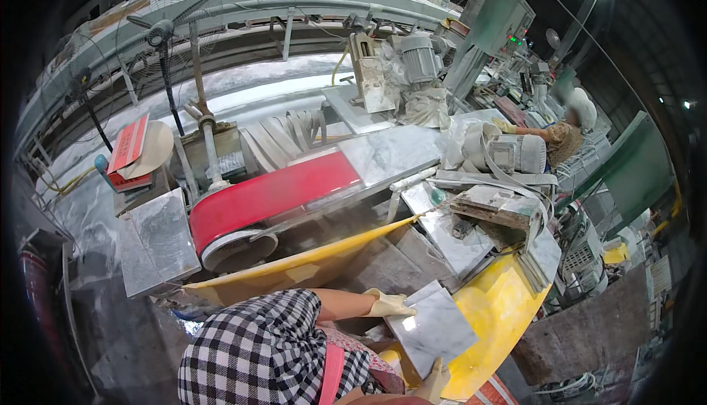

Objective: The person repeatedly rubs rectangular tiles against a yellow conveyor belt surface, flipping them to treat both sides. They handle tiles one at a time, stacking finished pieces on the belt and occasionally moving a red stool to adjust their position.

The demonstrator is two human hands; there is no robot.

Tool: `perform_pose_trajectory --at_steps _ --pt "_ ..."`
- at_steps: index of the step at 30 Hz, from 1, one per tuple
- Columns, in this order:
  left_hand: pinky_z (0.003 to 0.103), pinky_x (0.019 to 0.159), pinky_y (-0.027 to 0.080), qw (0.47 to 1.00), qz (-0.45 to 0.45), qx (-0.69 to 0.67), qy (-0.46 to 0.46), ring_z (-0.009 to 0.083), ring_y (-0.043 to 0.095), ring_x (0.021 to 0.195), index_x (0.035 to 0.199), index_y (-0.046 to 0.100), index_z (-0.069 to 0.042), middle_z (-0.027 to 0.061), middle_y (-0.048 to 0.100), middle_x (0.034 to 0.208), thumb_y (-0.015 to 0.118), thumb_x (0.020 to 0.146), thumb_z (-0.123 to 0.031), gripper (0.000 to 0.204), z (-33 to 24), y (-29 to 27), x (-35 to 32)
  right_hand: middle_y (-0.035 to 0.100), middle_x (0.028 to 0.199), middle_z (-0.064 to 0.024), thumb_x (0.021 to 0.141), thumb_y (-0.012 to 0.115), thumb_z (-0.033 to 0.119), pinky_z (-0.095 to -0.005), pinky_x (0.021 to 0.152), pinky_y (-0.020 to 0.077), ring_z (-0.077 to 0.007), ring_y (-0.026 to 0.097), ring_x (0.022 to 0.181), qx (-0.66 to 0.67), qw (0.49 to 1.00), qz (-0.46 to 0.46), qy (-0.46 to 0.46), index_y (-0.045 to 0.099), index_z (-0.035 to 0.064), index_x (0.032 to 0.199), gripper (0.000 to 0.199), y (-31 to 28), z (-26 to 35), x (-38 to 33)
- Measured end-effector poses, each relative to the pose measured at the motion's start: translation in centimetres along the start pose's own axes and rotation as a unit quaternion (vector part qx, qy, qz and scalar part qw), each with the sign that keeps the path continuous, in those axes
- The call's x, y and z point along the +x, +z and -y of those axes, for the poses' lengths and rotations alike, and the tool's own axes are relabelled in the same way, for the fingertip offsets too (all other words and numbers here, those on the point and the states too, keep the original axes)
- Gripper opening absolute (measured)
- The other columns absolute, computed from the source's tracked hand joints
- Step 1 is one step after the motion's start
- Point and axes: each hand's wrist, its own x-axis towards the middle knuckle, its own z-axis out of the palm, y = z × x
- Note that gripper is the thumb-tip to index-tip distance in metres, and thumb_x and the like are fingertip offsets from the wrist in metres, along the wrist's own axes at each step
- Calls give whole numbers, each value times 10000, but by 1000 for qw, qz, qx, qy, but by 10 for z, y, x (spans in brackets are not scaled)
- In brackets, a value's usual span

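A grey-veined marble tile (438,331) is held tilted in front of me, with a second tile edge showing just behind its upper left side. My left hand (389,304), in a cream glove, grips the tile's left corner, thumb lying on its face. At the lower edge my right hand (436,381), also gloved, is closed on the same tile. Under and beyond the tile spreads a yellow sheet (493,317). A black-and-white checked sleeve (254,331) covers my left upper arm.
A belt machine with a red cover (276,195) runs across the middle. Electric motors (519,153) and a slatted wooden block (493,206) stand to its right. Several tiles lean at the yellow sheet's far end. A fan (158,34) stands at left; a co-worker (567,136) is at far right.
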Motion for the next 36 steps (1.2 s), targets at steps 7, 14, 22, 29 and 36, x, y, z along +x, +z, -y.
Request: perform_pose_trajectory --at_steps 7,14,22,29,36 --pt "402 1060 408 998 -38 -39 23 337 582 1251 1414 453 62 253 586 1360 488 938 -632 842 34 20 39 597 597 -232 995 589 467 -457 545 462 -352 613 542 -552 778 -139 -267 673 -54 717 596 -6 18 12" --pt "427 1072 385 997 -54 -44 40 316 563 1270 1385 484 8 231 576 1380 426 1014 -496 629 43 20 52 692 1075 -256 1005 580 342 -426 790 515 -350 667 868 -225 932 -214 -186 649 -83 1145 452 10 72 -7" --pt "402 870 465 988 -78 -124 41 235 625 1006 1245 585 22 163 656 1087 509 976 -457 555 33 16 29 626 1273 -295 962 596 434 -429 1037 452 -401 601 1185 -316 939 -95 -94 578 -94 1306 631 26 25 30" --pt "392 1040 430 982 -56 -158 93 287 600 1167 1410 512 -8 178 645 1273 515 985 -390 572 32 6 23 566 1349 -301 963 572 499 -492 1039 445 -462 583 1186 -413 902 -90 -91 525 -35 1340 655 47 61 13" --pt "345 1137 363 979 19 -167 118 228 478 1337 1581 277 -20 137 515 1466 518 1001 -188 651 13 -11 6 573 1336 -310 947 569 526 -500 1038 438 -477 548 1227 -362 921 -139 -46 522 -13 1345 672 55 48 8"
